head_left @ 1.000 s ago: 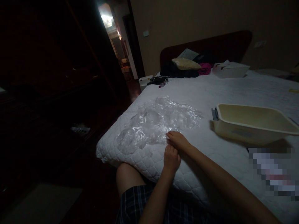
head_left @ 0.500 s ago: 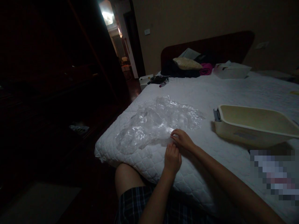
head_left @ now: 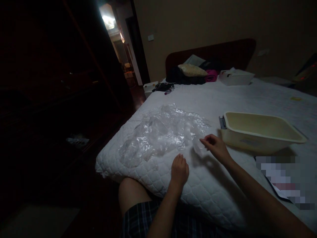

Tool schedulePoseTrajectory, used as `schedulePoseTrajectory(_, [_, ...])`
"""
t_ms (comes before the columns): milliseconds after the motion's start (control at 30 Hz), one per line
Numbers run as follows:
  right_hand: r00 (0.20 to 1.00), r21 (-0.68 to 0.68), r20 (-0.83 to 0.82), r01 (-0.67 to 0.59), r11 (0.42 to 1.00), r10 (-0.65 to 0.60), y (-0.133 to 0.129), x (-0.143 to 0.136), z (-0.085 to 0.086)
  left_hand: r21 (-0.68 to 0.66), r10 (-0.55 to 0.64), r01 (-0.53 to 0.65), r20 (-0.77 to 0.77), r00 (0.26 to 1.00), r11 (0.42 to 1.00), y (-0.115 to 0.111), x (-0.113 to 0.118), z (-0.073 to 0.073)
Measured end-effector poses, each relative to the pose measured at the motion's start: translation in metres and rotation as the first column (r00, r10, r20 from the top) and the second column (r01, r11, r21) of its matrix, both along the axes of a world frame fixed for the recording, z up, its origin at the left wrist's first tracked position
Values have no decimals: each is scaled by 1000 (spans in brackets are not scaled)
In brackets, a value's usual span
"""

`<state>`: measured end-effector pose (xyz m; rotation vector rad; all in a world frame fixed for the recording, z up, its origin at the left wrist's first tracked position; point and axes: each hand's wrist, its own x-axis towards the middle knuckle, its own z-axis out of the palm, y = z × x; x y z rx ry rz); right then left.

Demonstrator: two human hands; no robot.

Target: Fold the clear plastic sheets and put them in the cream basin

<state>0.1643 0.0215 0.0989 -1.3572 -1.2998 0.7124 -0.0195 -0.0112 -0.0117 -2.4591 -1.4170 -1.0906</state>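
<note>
A broad heap of crumpled clear plastic bags (head_left: 158,132) lies spread on the white quilted bed (head_left: 210,195). My right hand (head_left: 217,149) is raised just over the bedding at the heap's right side, thumb and fingers pinching a small clear plastic bag (head_left: 197,147) that hangs below the fingertips. Closer to the bed's front edge, my left hand (head_left: 180,169) rests with curled fingers near the lower edge of the heap. Whatever may be under its fingers is hidden.
A cream plastic bin (head_left: 250,137) with a grey handle clip stands to the right, with a blurred-out flat item (head_left: 279,180) in front of it. Farther back are a white box (head_left: 235,77), a beige pillow (head_left: 192,70) and dark and pink fabric. Dark furniture fills the left.
My right hand has moved right, away from my left hand, drawing a small clear bag from the heap's edge. My left hand stays nearly in place. The view has shifted slightly right.
</note>
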Motion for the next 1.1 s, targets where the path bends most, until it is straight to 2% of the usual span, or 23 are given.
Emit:
schedulePoseTrajectory(67, [989, -109, -145, -17, 994, 1, -22, 12, -17, 2, 3, -3, 3, 1000, 1000, 0, 0, 0])
schedulePoseTrajectory(133, [935, -200, -347, 4, 980, -74, -42, 21, -42, 2, 4, -4, 13, 1000, 1000, 0, 0, 2])
schedulePoseTrajectory(233, [777, -193, -603, 80, 978, -182, -60, 34, -78, -13, -4, 5, 63, 998, 1000, -1, -2, 8])
schedulePoseTrajectory(300, [704, -172, -680, 118, 978, -204, -64, 39, -91, -47, -25, 30, 118, 993, 998, -5, 1, 14])
schedulePoseTrajectory(433, [679, -170, -710, 97, 981, -190, -63, 42, -93, -59, -131, 147, 213, 968, 987, -20, 23, 30])
schedulePoseTrajectory(533, [681, -162, -716, 53, 985, -155, -62, 40, -89, -12, -240, 247, 189, 952, 969, -26, 52, 40])
schedulePoseTrajectory(633, [665, -141, -737, 28, 990, -124, -62, 40, -90, -61, -329, 346, 194, 924, 936, -21, 74, 43])
schedulePoseTrajectory(733, [641, -121, -759, 28, 992, -110, -60, 43, -94, -147, -329, 376, 268, 906, 915, -11, 81, 41])
schedulePoseTrajectory(833, [616, -98, -782, 25, 995, -93, -59, 49, -97, -213, -288, 401, 419, 861, 891, -5, 79, 42])
schedulePoseTrajectory(900, [596, -83, -799, 21, 996, -79, -59, 53, -97, -286, -219, 441, 569, 792, 851, -2, 78, 45])
schedulePoseTrajectory(933, [586, -76, -807, 19, 997, -73, -59, 55, -97, -341, -146, 462, 654, 742, 819, 0, 77, 47])
schedulePoseTrajectory(1000, [568, -66, -821, 16, 998, -63, -60, 57, -96, -457, 74, 521, 798, 598, 721, 4, 76, 50])
schedulePoseTrajectory(1100, [545, -65, -836, 18, 998, -64, -60, 59, -93, -537, 386, 649, 843, 376, 539, 15, 70, 48])
